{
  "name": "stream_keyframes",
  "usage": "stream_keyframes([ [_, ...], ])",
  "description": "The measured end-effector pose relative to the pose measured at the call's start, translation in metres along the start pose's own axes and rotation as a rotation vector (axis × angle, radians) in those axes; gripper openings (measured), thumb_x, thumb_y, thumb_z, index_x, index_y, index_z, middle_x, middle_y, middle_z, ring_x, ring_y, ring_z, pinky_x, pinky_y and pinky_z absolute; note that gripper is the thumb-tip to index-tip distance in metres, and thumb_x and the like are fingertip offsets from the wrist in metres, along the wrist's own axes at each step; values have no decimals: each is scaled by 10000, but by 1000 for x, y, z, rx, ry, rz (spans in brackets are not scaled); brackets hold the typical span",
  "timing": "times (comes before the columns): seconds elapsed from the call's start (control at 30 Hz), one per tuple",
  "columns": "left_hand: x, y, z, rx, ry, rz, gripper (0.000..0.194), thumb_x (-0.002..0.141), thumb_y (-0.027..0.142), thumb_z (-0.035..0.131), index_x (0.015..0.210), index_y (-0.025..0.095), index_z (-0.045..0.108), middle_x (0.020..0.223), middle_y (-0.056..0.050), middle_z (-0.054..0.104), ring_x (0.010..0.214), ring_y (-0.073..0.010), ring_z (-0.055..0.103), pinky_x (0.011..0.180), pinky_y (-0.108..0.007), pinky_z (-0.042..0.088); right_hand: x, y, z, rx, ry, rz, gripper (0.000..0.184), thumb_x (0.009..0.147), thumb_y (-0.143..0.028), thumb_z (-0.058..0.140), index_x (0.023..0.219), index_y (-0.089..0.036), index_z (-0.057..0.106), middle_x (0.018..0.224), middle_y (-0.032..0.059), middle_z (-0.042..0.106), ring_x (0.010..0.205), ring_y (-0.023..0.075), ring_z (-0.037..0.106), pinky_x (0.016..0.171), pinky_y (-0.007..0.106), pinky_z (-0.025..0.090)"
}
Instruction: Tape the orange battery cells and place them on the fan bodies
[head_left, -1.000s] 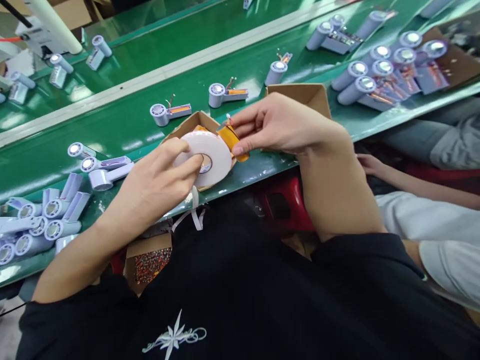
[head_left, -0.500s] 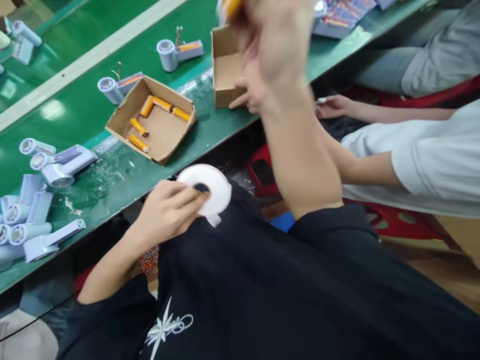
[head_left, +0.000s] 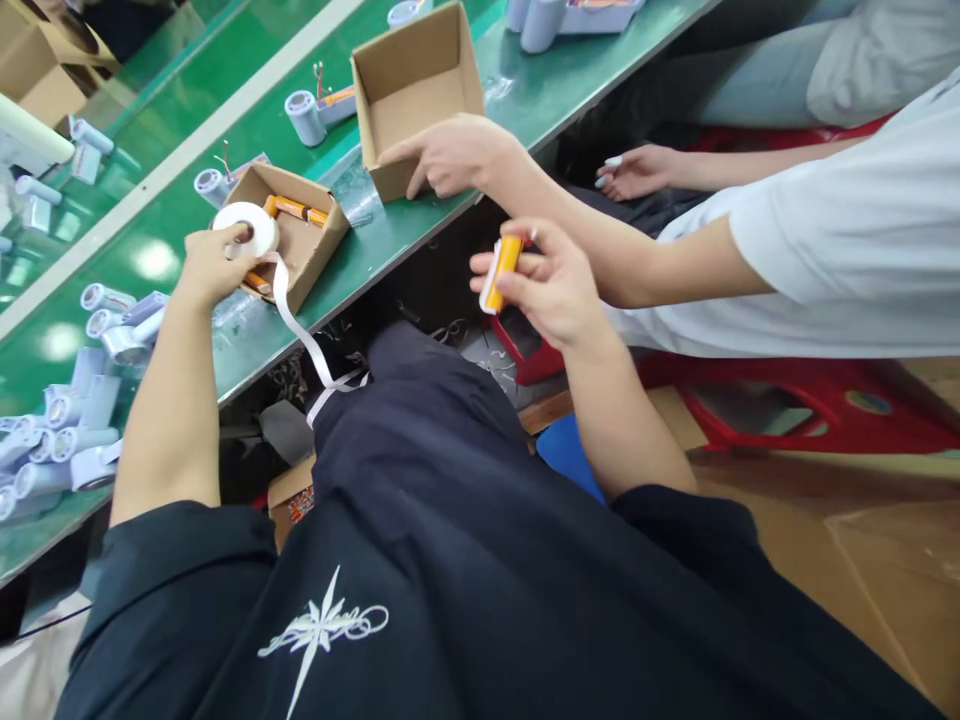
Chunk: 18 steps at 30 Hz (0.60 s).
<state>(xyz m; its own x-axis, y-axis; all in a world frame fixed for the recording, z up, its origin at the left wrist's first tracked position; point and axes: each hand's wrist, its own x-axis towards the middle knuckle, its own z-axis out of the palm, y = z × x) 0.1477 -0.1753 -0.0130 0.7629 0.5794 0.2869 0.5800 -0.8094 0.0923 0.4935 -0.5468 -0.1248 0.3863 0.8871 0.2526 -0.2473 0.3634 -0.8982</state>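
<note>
One roll of white tape (head_left: 264, 230), gripped by the left hand (head_left: 210, 265) with fingers at its core, over the left side of a small cardboard box (head_left: 322, 255) containing orange-wrapped cells (head_left: 300, 210), a loose strip (head_left: 294, 322) trailing down to the dark clothing. One orange cell (head_left: 505, 270) with a white strip along its side, pinched in the fingers of the right hand (head_left: 559, 290), off the green bench's (head_left: 540, 85) edge, below a co-worker's forearm (head_left: 592, 245). Also seen from here: a second carton (head_left: 416, 65), the co-worker's hand (head_left: 454, 158) at its near side, and lavender housings (head_left: 67, 440) heaped at left.
</note>
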Motion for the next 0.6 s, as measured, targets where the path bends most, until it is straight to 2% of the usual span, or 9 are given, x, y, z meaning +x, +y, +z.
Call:
stream_keyframes([
  [0.1, -13, 14, -3, -63, 107, -254, 437, 862, 87, 736, 1157, -192, 575, 1166, -79, 732, 931, -68, 512, 1055, -324, 453, -66, 58, -33, 88, 140, 296, 707, 717, -443, 977, 1279, -241, 599, 1113, 72, 804, 1011, 270, 808, 913, 452, 665],
  [0.2, -23, 32, -12, -57, 251, -372, 410, 860, 63, 704, 1209, -128, 607, 1304, -126, 681, 1019, -110, 530, 1007, -315, 477, -124, 101, -42, 225, 411, 580, 781, 549, -402, 1045, 1185, -236, 623, 1039, 82, 818, 901, 262, 812, 881, 430, 655],
  [0.3, -25, 49, -24, -77, 347, -434, 377, 862, 105, 662, 1206, -50, 668, 1250, -104, 694, 897, -114, 540, 936, -311, 497, -152, 114, -34, 271, 545, 618, 850, 449, -461, 1052, 1138, -256, 597, 977, 60, 817, 838, 246, 804, 829, 390, 643],
  [0.37, -23, 60, -35, -113, 382, -510, 351, 839, 197, 688, 1151, 43, 727, 1066, -23, 741, 827, -123, 556, 924, -321, 496, -151, 111, -26, 263, 586, 579, 893, 395, -531, 1043, 1103, -265, 567, 917, 42, 805, 776, 245, 794, 773, 383, 634],
  [0.43, -20, 68, -43, -153, 361, -615, 257, 792, 353, 734, 981, 183, 768, 813, 71, 720, 791, -149, 591, 900, -318, 494, -136, 106, -18, 248, 601, 531, 911, 368, -597, 1025, 1071, -262, 551, 873, 47, 793, 707, 262, 778, 713, 408, 623],
  [0.5, -17, 70, -42, -203, 342, -619, 177, 782, 469, 707, 845, 305, 729, 695, 142, 686, 813, -172, 641, 869, -294, 487, -110, 106, -14, 228, 593, 473, 915, 352, -645, 1011, 1036, -250, 548, 843, 66, 784, 692, 289, 773, 699, 441, 614],
  [0.6, -10, 61, -31, -247, 330, -601, 219, 756, 590, 655, 733, 377, 696, 673, 195, 706, 852, -204, 702, 788, -286, 489, -66, 111, -13, 213, 557, 398, 884, 426, -653, 1005, 1075, -239, 570, 921, 96, 793, 798, 315, 794, 778, 469, 607],
])
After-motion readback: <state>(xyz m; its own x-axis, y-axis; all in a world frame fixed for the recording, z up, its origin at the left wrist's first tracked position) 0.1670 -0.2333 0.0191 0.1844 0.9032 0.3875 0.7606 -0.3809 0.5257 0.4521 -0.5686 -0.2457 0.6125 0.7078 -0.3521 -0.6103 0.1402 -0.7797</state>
